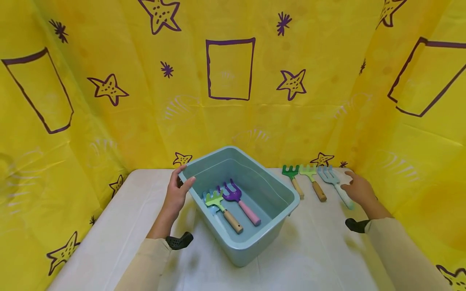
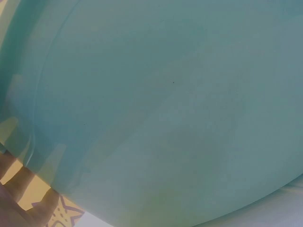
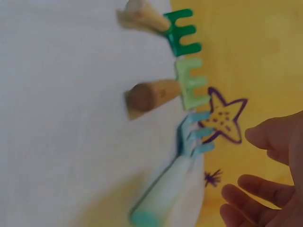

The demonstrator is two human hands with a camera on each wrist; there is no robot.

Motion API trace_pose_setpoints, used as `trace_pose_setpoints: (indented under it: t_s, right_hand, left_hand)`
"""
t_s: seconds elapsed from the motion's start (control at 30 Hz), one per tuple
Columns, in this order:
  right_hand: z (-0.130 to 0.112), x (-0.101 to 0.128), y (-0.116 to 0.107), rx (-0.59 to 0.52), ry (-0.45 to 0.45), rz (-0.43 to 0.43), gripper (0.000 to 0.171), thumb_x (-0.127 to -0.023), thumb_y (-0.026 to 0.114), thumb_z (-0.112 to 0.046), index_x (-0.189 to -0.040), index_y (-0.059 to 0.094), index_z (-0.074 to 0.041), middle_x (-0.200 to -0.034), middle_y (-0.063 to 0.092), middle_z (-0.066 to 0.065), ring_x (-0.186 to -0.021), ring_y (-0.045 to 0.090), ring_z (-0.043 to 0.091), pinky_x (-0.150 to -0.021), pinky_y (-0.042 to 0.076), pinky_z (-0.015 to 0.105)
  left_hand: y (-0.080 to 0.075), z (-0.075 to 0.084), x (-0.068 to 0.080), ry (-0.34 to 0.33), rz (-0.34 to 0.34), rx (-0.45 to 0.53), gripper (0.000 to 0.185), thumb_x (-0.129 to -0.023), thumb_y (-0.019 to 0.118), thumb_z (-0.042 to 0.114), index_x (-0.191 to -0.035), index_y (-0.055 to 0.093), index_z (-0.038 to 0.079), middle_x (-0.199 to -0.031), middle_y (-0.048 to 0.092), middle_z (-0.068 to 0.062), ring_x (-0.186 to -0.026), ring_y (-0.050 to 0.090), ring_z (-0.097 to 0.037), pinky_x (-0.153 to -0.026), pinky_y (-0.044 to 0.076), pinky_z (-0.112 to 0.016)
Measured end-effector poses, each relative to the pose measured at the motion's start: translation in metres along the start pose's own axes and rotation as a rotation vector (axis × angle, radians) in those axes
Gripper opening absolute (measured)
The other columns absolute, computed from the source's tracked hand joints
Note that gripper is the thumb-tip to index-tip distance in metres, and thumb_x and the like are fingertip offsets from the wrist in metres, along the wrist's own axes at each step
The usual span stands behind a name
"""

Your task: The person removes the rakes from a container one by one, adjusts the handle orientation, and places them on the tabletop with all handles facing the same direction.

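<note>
Head view shows the left hand (image 1: 177, 193) gripping the rim of the teal bin (image 1: 255, 238) on the white bench (image 1: 313, 258), thumb inside; a purple fork (image 1: 238, 201) and a green rake (image 1: 222, 208) lie in it (side by side). Right hand (image 1: 358, 189) hovers spread, fingers relaxed, just beside the pale blue fork (image 1: 335, 184), not gripping it.

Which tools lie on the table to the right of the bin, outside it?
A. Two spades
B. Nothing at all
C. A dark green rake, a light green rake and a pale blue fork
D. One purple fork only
C: the dark green rake, light green rake and pale blue fork lie side by side on the table, beside the bin.
</note>
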State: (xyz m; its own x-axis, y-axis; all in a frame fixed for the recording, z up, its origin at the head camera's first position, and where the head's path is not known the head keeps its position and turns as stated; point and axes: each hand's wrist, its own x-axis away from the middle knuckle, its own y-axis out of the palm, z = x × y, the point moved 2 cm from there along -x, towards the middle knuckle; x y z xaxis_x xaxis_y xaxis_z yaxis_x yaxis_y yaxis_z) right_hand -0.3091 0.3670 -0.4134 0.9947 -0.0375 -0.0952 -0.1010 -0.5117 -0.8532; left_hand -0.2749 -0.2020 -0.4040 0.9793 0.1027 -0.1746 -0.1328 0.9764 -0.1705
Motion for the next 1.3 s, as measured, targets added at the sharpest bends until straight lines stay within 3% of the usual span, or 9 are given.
trace_pose_setpoints:
  t_s: [0.37, 0.6, 0.73, 0.97, 1.23, 1.3]
  right_hand:
    - [-0.070, -0.030, -0.019, -0.231, 0.021, -0.009, 0.062, -0.100, 0.050, -0.029, -0.147, 0.028, 0.005, -0.132, 0.042, 0.037, -0.109, 0.049, 0.049, -0.087, 0.046, 0.056]
    - [-0.134, -0.044, -0.031, -0.436, 0.011, -0.073, 0.062, -0.101, 0.051, -0.029, -0.151, 0.025, -0.002, -0.138, 0.040, 0.030, -0.116, 0.049, 0.042, -0.097, 0.043, 0.051]
    - [-0.173, -0.052, -0.033, -0.493, -0.019, -0.092, 0.059, -0.101, 0.052, -0.026, -0.150, 0.029, -0.002, -0.138, 0.042, 0.028, -0.118, 0.050, 0.041, -0.102, 0.041, 0.050]
    - [-0.231, -0.058, -0.029, -0.584, -0.080, -0.160, 0.054, -0.100, 0.054, -0.022, -0.148, 0.034, -0.004, -0.138, 0.044, 0.024, -0.116, 0.052, 0.039, -0.102, 0.041, 0.050]
    - [-0.287, -0.057, -0.009, -0.650, -0.102, -0.288, 0.050, -0.098, 0.059, -0.023, -0.142, 0.042, -0.009, -0.136, 0.049, 0.016, -0.113, 0.055, 0.035, -0.098, 0.045, 0.047]
    - [-0.297, -0.056, -0.001, -0.648, -0.109, -0.322, 0.050, -0.097, 0.060, -0.024, -0.142, 0.042, -0.009, -0.134, 0.051, 0.015, -0.113, 0.055, 0.034, -0.096, 0.047, 0.046]
  left_hand:
    - [-0.001, 0.000, 0.000, 0.005, 0.000, 0.010, 0.061, -0.097, 0.059, 0.033, -0.149, 0.027, 0.024, -0.154, 0.026, -0.008, -0.139, 0.026, -0.036, -0.108, 0.028, -0.058]
    - [0.001, -0.004, -0.001, 0.023, -0.008, 0.060, 0.059, -0.097, 0.060, 0.029, -0.147, 0.031, 0.020, -0.149, 0.034, -0.014, -0.134, 0.033, -0.035, -0.109, 0.028, -0.055]
    - [0.000, 0.001, 0.001, 0.007, -0.008, 0.057, 0.060, -0.097, 0.060, 0.028, -0.148, 0.030, 0.018, -0.150, 0.032, -0.014, -0.135, 0.032, -0.036, -0.109, 0.028, -0.055]
    - [0.001, 0.032, 0.017, 0.000, -0.017, 0.030, 0.060, -0.098, 0.057, 0.024, -0.148, 0.028, 0.011, -0.152, 0.029, -0.017, -0.136, 0.030, -0.039, -0.109, 0.028, -0.056]
    - [0.001, 0.036, 0.018, -0.003, -0.014, 0.026, 0.061, -0.097, 0.059, 0.025, -0.148, 0.029, 0.012, -0.153, 0.028, -0.016, -0.137, 0.029, -0.039, -0.108, 0.029, -0.056]
    - [0.001, 0.026, 0.012, 0.001, -0.010, 0.026, 0.062, -0.097, 0.059, 0.026, -0.149, 0.028, 0.014, -0.153, 0.028, -0.015, -0.137, 0.029, -0.039, -0.108, 0.029, -0.056]
